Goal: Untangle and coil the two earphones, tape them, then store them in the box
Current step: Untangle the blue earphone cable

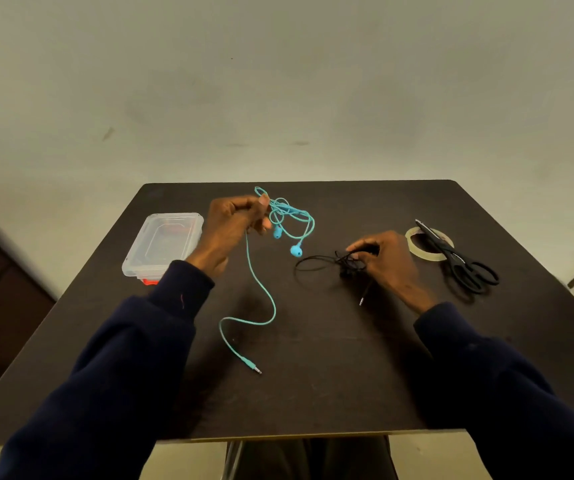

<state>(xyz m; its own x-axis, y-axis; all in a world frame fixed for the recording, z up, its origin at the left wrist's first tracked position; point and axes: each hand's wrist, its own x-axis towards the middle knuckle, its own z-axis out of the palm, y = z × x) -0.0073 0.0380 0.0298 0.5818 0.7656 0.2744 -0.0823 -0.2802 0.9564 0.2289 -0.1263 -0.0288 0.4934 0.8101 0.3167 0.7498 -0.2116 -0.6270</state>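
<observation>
My left hand [233, 225] is raised above the dark table [313, 393] and pinches the tangled turquoise earphones [290, 220]. Its two buds dangle to the right of the hand, and its cord trails down to a plug lying near the table's middle. My right hand [382, 254] rests on the table with curled fingers gripping the bunched black earphones [344, 263]; a loop of that cord spreads to the left and its plug lies just below the hand. A clear plastic box [160, 244] with its lid on sits at the left.
A roll of clear tape [417, 249] lies at the right of the table with black scissors [462, 261] resting across it. A plain wall rises behind the table's far edge. Dark sleeves cover both forearms.
</observation>
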